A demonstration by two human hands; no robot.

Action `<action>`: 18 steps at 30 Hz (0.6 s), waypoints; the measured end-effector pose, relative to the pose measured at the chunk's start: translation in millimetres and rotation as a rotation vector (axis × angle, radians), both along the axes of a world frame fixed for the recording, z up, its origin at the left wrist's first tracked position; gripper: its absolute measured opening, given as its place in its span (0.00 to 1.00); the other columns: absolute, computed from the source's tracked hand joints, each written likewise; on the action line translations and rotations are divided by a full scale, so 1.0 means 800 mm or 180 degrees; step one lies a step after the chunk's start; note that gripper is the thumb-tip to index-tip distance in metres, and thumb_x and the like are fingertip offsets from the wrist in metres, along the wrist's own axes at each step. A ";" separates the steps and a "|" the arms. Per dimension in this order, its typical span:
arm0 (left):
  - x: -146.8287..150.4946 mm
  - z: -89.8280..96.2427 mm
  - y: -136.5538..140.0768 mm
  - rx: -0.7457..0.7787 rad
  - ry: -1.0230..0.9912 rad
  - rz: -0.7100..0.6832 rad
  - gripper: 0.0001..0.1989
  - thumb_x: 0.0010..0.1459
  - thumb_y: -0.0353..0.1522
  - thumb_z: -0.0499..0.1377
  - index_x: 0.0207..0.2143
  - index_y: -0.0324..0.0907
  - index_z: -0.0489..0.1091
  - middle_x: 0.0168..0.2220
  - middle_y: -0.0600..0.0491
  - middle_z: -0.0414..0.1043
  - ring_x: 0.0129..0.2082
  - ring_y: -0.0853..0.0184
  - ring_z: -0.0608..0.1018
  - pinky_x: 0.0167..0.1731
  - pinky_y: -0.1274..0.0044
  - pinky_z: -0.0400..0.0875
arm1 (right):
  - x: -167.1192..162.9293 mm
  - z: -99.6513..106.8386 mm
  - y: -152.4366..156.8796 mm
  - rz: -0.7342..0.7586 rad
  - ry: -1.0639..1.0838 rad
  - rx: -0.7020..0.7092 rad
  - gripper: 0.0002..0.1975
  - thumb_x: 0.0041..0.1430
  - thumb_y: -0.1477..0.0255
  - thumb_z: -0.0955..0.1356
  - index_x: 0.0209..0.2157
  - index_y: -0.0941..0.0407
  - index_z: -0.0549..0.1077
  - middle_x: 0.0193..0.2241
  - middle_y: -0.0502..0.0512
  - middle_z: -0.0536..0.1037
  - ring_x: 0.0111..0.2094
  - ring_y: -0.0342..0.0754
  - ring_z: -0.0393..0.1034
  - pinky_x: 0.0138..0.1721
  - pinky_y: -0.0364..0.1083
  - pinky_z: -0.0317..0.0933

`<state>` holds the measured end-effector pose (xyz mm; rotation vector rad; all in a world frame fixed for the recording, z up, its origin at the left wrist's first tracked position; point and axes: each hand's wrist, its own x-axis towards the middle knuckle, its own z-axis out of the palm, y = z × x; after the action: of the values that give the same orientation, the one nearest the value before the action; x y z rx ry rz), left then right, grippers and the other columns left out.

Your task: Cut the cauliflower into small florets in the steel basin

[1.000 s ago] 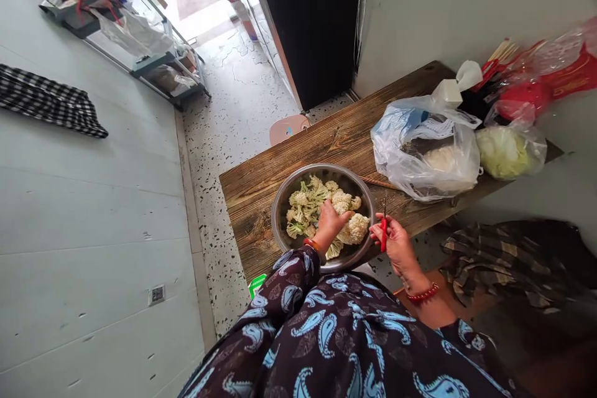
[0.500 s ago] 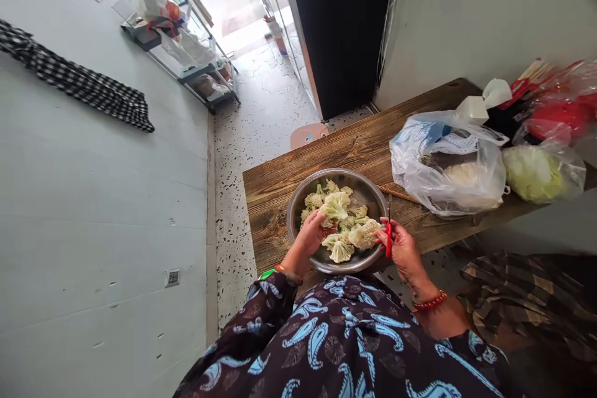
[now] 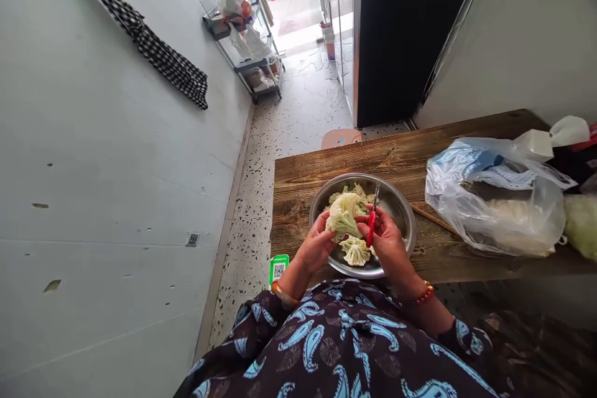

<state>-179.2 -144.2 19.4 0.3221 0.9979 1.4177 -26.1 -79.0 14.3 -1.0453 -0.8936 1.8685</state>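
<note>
A piece of cauliflower (image 3: 344, 211) is gripped in my left hand (image 3: 317, 242), raised over a round steel bowl (image 3: 405, 214). Scissors (image 3: 372, 224) with red handles sit in my right hand (image 3: 388, 244), blades pointing up and away from me. The fingertips of that hand are close by the cauliflower's right side; whether they touch it is hard to tell. Below, more cauliflower florets (image 3: 356, 252) lie in the bowl, partly covered by my hands.
The bowl stands on a wooden table (image 3: 293, 199). To its right lie a thin brown stick (image 3: 436, 219) and a clear plastic bag (image 3: 499, 199). A green QR-code card (image 3: 278, 268) shows at the table's left edge. Beyond are a pink stool (image 3: 341, 138) and a shelf cart (image 3: 254, 62).
My left hand has lifted a cauliflower piece. My right hand has brought the scissors in from the bowl's right rim to beside it. The view has shifted left.
</note>
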 end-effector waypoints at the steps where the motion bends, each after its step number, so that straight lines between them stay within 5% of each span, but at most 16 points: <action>1: -0.001 0.001 -0.003 0.0019 0.0027 0.0000 0.27 0.47 0.29 0.69 0.51 0.45 0.69 0.52 0.51 0.72 0.48 0.63 0.75 0.48 0.71 0.72 | -0.002 0.002 -0.003 -0.0006 0.0021 0.0010 0.32 0.44 0.62 0.78 0.51 0.51 0.67 0.37 0.52 0.80 0.37 0.49 0.75 0.39 0.48 0.69; 10: -0.014 0.015 -0.018 0.0060 0.0655 -0.0487 0.35 0.47 0.33 0.71 0.59 0.46 0.65 0.55 0.45 0.71 0.54 0.55 0.73 0.50 0.69 0.68 | -0.009 -0.001 -0.021 -0.0169 -0.0418 0.0657 0.32 0.50 0.65 0.75 0.55 0.52 0.65 0.39 0.55 0.78 0.40 0.51 0.74 0.43 0.52 0.69; 14: -0.009 0.016 -0.015 -0.0059 0.0623 -0.0334 0.31 0.53 0.41 0.66 0.58 0.45 0.65 0.57 0.44 0.69 0.53 0.56 0.74 0.47 0.70 0.71 | -0.012 -0.011 -0.029 -0.0179 -0.0697 0.0862 0.32 0.50 0.65 0.75 0.56 0.52 0.65 0.40 0.55 0.78 0.40 0.52 0.75 0.45 0.54 0.69; 18: -0.006 0.009 -0.007 0.0039 0.1044 -0.0073 0.32 0.50 0.39 0.68 0.56 0.42 0.66 0.53 0.45 0.72 0.52 0.58 0.74 0.52 0.70 0.68 | -0.017 -0.012 -0.032 -0.0151 -0.0632 0.0777 0.34 0.49 0.65 0.76 0.56 0.51 0.64 0.40 0.55 0.78 0.42 0.53 0.75 0.46 0.54 0.69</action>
<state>-183.9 -149.4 26.5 0.5868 1.2465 1.3766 -39.8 -104.3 4.3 -1.1010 -1.1697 1.5884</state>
